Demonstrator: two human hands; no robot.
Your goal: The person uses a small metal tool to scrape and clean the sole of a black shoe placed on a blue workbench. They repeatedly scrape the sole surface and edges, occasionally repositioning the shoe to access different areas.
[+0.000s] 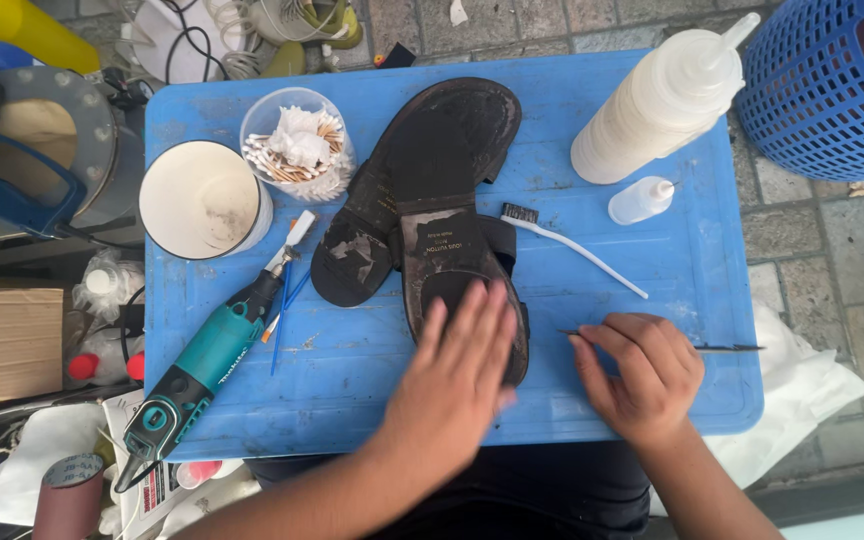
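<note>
Worn black leather: my left hand (pixel 457 375) presses flat on the stiff, light sandal (pixel 457 270); my right hand (pixel 642 375) pinches a thin tool (pixel 727 347). I would grip the sandal's heel.

A brown cardboard box (pixel 7 345) sits at the far left edge, beside the blue counter (pixel 352 400). Near the lower left corner, a round dark-red roll (pixel 69 495) bears a pale circular label (pixel 73 470) on top.

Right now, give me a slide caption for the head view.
Left hand presses a dark sandal on a blue table; right hand touches a thin tool.
</note>
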